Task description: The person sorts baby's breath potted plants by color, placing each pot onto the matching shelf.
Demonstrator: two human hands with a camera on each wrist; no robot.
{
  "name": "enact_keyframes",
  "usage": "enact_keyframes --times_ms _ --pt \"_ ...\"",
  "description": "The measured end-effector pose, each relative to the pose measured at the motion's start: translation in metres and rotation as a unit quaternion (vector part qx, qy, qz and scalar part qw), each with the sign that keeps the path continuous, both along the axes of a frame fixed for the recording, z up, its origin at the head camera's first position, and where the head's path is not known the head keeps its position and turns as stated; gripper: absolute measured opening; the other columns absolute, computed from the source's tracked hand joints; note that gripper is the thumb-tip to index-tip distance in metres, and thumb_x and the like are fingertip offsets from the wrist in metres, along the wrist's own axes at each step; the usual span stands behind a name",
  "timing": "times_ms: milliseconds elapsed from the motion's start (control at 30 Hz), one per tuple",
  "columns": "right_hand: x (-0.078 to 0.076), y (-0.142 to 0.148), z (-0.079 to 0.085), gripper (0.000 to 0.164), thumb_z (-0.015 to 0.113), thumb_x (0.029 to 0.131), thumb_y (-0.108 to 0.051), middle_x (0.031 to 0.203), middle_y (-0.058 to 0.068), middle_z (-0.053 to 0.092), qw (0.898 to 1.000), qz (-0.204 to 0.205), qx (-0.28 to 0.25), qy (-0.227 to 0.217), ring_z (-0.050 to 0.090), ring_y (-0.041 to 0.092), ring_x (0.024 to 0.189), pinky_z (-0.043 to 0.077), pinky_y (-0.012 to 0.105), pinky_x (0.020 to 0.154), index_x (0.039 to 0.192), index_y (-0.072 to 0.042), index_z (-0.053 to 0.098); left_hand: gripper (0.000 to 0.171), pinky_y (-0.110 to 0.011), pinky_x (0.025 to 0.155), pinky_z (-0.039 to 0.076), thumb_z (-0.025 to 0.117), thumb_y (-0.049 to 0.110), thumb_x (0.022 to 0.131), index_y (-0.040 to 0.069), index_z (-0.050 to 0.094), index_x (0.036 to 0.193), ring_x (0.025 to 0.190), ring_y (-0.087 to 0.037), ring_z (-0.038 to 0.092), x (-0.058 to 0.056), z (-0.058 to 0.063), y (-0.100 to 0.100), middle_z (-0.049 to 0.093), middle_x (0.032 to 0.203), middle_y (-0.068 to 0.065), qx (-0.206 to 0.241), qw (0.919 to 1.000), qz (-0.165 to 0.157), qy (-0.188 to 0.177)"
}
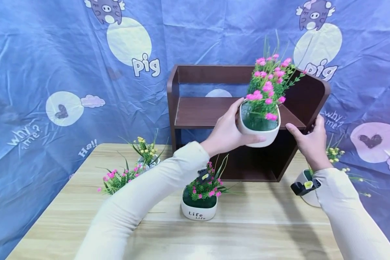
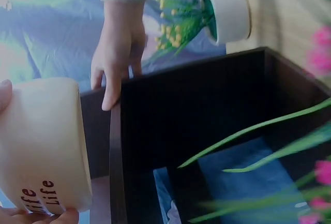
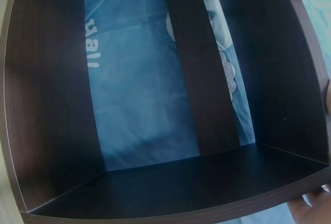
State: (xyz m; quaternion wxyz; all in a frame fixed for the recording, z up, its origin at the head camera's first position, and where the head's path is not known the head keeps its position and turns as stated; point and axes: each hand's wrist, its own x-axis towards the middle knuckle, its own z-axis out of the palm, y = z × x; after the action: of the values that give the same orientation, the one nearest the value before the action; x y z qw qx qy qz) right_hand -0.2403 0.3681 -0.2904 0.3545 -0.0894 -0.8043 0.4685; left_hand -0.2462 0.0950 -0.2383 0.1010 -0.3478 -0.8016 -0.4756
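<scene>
My left hand [image 1: 227, 128] holds a white flowerpot [image 1: 263, 139] of pink artificial flowers [image 1: 268, 88] in front of the upper board of a dark brown shelf [image 1: 204, 110]. The pot tilts forward, showing its green filling. In the left wrist view, fingers curl round the white pot [image 2: 41, 141] beside its "Life" lettering. My right hand [image 1: 313, 146] grips the shelf's right side panel, thumb inside and fingers outside. The right wrist view shows the lower compartment of the shelf [image 3: 207, 94] and part of the right hand [image 3: 310, 211] at the lower right.
Another white "Life" pot [image 1: 199, 213] with pink flowers stands on the wooden table [image 1: 247, 220] before the shelf. Pink flowers [image 1: 120, 178] and yellow flowers [image 1: 146, 150] stand at left, partly behind the left sleeve. A yellow-flowered pot [image 1: 307, 178] stands right of the shelf. Blue cloth [image 1: 195, 39] hangs behind.
</scene>
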Motion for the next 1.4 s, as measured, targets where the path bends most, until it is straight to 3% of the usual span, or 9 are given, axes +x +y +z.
enact_keyframes --times_ms 300,567,800,1033,1300,1400 --pt "-0.001 0.001 0.003 0.067 0.074 0.084 -0.032 0.112 -0.017 0.045 1.000 -0.004 0.010 -0.004 0.050 0.009 0.113 0.040 0.018 0.090 0.139 -0.019 0.038 0.110 -0.021 0.095 0.043 0.085 0.045 0.066 0.017 0.022 0.152 0.122 -0.010 0.047 -0.031 0.021 0.041 0.044 0.141 0.006 0.006 0.9992 0.037 -0.011" --pt "-0.002 0.000 0.001 0.067 0.073 0.084 -0.032 0.113 -0.016 0.045 1.000 0.000 0.005 -0.004 0.050 0.009 0.111 0.041 0.017 0.088 0.139 -0.018 0.038 0.109 -0.019 0.095 0.043 0.087 0.043 0.065 0.015 0.024 0.151 0.120 -0.009 0.048 -0.044 0.019 0.059 0.046 0.139 0.005 0.028 0.9969 0.058 -0.045" --pt "-0.004 0.001 -0.001 0.068 0.074 0.084 -0.033 0.117 -0.013 0.046 1.000 -0.001 0.006 -0.011 0.049 0.010 0.115 0.041 0.020 0.094 0.140 -0.020 0.036 0.106 -0.023 0.098 0.043 0.083 0.045 0.069 0.017 0.023 0.152 0.124 -0.011 0.046 -0.048 0.011 0.063 0.043 0.143 0.003 0.050 0.9930 0.069 -0.082" --pt "-0.003 0.002 -0.002 0.068 0.074 0.084 -0.031 0.117 -0.013 0.047 1.000 -0.001 0.000 -0.005 0.050 0.009 0.114 0.041 0.019 0.093 0.140 -0.021 0.037 0.102 -0.017 0.098 0.039 0.078 0.044 0.076 0.013 0.020 0.153 0.128 -0.012 0.042 -0.046 0.004 0.065 0.036 0.150 0.001 0.042 0.9956 0.064 -0.055" --pt "-0.004 0.001 -0.002 0.065 0.075 0.083 -0.027 0.112 -0.016 0.047 1.000 -0.001 0.000 0.017 0.052 0.007 0.108 0.041 0.017 0.089 0.137 -0.019 0.040 0.107 -0.016 0.107 0.030 0.074 0.045 0.079 0.009 0.008 0.155 0.139 -0.015 0.032 -0.047 0.004 0.068 0.017 0.160 -0.003 0.006 0.9969 0.064 -0.045" --pt "-0.004 0.000 -0.003 0.066 0.075 0.083 -0.027 0.113 -0.016 0.047 1.000 0.002 0.002 0.018 0.052 0.008 0.109 0.042 0.018 0.091 0.138 -0.019 0.039 0.106 -0.016 0.106 0.031 0.074 0.043 0.080 0.007 0.008 0.154 0.137 -0.016 0.035 -0.047 0.002 0.067 0.017 0.160 -0.006 -0.004 0.9974 0.064 -0.032"
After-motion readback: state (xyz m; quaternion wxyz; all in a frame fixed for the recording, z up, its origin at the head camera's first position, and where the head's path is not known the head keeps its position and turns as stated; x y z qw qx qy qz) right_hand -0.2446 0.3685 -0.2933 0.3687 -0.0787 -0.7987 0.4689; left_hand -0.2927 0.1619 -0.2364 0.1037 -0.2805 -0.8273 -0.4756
